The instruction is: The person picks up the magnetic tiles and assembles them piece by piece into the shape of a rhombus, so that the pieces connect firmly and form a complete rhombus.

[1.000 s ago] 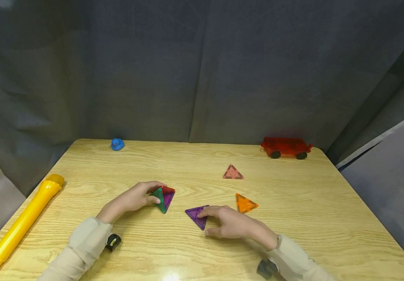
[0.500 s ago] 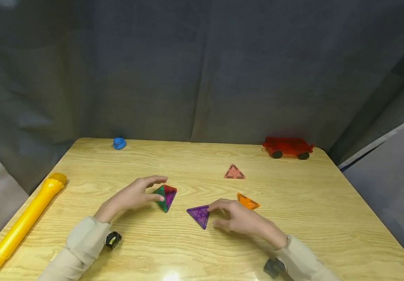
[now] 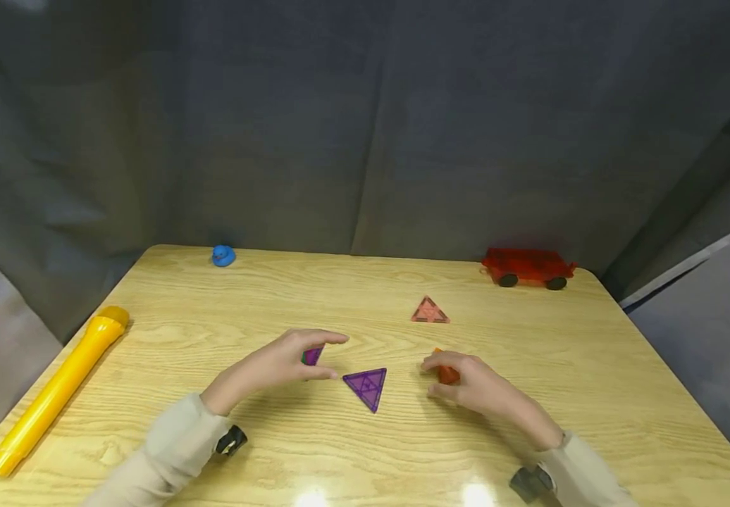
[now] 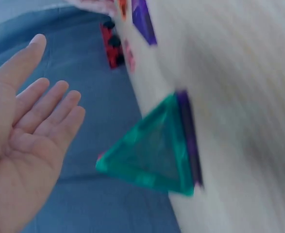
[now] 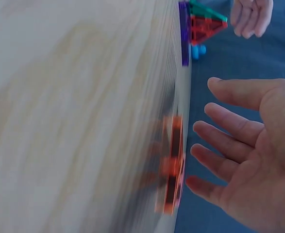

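Note:
My left hand (image 3: 282, 362) hovers with spread fingers over a small structure of triangular magnetic tiles, mostly hidden beneath it in the head view. In the left wrist view, its green tile (image 4: 147, 150) stands tilted on a purple base, apart from the fingers; a red tile (image 5: 205, 30) of it shows in the right wrist view. A loose purple triangle tile (image 3: 367, 387) lies flat to the right of the left hand. My right hand (image 3: 475, 380) is over the orange triangle tile (image 3: 447, 373), partly covering it, its fingers extended and apart from the tile.
A pink triangle tile (image 3: 430, 311) lies farther back. At the back right corner stands a red wheeled car base (image 3: 526, 267), and a blue toy duck (image 3: 223, 255) sits at the back left. A yellow toy microphone (image 3: 54, 394) lies along the left edge.
My left hand has let go of the tile structure and moved right above it. My right hand has left the purple tile and moved right, over the orange tile.

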Demonstrator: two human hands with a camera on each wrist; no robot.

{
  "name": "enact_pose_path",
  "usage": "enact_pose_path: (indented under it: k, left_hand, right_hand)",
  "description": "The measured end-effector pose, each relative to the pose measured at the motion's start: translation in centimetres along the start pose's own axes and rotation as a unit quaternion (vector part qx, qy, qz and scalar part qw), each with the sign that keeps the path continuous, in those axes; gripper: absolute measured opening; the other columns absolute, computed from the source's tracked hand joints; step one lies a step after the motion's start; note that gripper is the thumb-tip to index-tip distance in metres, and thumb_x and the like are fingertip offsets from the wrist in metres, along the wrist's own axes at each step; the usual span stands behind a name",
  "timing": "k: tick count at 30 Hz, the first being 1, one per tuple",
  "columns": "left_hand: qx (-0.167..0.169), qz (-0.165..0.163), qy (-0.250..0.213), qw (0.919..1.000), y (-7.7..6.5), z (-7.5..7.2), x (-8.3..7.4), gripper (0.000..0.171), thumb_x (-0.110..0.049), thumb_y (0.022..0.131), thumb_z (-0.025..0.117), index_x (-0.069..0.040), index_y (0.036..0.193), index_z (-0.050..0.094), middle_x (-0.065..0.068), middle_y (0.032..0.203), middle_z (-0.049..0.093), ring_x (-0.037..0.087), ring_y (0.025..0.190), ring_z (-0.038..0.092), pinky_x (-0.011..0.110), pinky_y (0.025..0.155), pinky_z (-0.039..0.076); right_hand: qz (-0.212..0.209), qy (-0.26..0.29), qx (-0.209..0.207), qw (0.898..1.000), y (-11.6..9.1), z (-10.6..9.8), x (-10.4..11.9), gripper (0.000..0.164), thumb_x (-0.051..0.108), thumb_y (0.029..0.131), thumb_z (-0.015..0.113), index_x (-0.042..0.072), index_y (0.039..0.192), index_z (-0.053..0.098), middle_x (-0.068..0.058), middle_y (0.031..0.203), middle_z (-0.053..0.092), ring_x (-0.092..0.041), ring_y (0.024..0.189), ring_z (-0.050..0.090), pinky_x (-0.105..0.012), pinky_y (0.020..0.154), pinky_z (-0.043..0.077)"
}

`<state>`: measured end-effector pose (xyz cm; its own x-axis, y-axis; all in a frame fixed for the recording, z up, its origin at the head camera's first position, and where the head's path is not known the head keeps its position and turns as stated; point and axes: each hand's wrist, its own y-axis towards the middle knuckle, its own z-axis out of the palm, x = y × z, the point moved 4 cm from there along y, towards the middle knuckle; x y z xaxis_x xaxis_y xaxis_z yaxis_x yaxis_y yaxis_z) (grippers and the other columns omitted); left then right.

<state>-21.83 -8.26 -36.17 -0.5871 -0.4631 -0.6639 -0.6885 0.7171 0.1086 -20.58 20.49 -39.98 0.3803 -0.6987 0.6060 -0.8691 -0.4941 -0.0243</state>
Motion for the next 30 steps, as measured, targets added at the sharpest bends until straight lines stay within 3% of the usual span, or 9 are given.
enact_pose_path:
  k: [6,12,18,23,30]
  left_hand:
    - [0.073,-0.039,-0.03,0.9961,0.6,2.5,0.2,0.059,-0.028,0.089,0.067,-0.005,0.14,0.046,0.011,0.141,0.048,0.033,0.128,0.045,0.046,0.103,0.039]
    - [0.116,-0.042,-0.002,0.9924,0.9,4.0,0.6,0.06,-0.033,0.087,0.067,-0.007,0.139,0.049,0.009,0.141,0.049,0.026,0.13,0.045,0.041,0.105,0.039]
    - [0.136,-0.058,-0.005,0.989,1.0,4.6,0.7,0.059,-0.034,0.087,0.068,-0.01,0.138,0.05,0.008,0.141,0.049,0.024,0.131,0.044,0.039,0.106,0.037]
    - [0.146,-0.072,-0.007,0.9866,0.9,4.9,0.6,0.058,-0.034,0.086,0.068,-0.013,0.138,0.052,0.008,0.142,0.047,0.024,0.131,0.044,0.038,0.106,0.038]
    - [0.144,-0.06,0.002,0.9878,0.7,5.0,0.6,0.056,-0.032,0.087,0.068,-0.011,0.136,0.053,0.012,0.143,0.046,0.027,0.133,0.042,0.04,0.108,0.035]
  right_hand:
    - [0.016,0.018,-0.003,1.0,-0.9,-0.7,-1.4,0.032,0.017,0.088,0.069,0.007,0.118,0.063,-0.019,0.125,0.057,-0.031,0.107,0.058,-0.038,0.082,0.052]
    - [0.024,0.04,0.007,0.999,-1.2,-1.0,-2.3,0.034,0.017,0.088,0.069,0.003,0.118,0.062,-0.011,0.112,0.063,-0.023,0.097,0.059,-0.025,0.072,0.05]
    - [0.031,0.027,0.008,0.999,-1.3,-1.1,-2.3,0.034,0.021,0.087,0.07,0.006,0.117,0.063,-0.009,0.112,0.063,-0.023,0.098,0.058,-0.027,0.074,0.049]
    - [0.039,0.022,0.007,0.999,-1.4,-1.0,-2.3,0.032,0.02,0.087,0.07,0.008,0.116,0.064,-0.01,0.114,0.062,-0.023,0.1,0.058,-0.035,0.079,0.05]
    - [0.03,0.037,0.017,0.999,-1.3,-0.8,-1.8,0.032,0.021,0.087,0.07,0.009,0.116,0.064,-0.012,0.117,0.061,-0.025,0.103,0.057,-0.035,0.081,0.05]
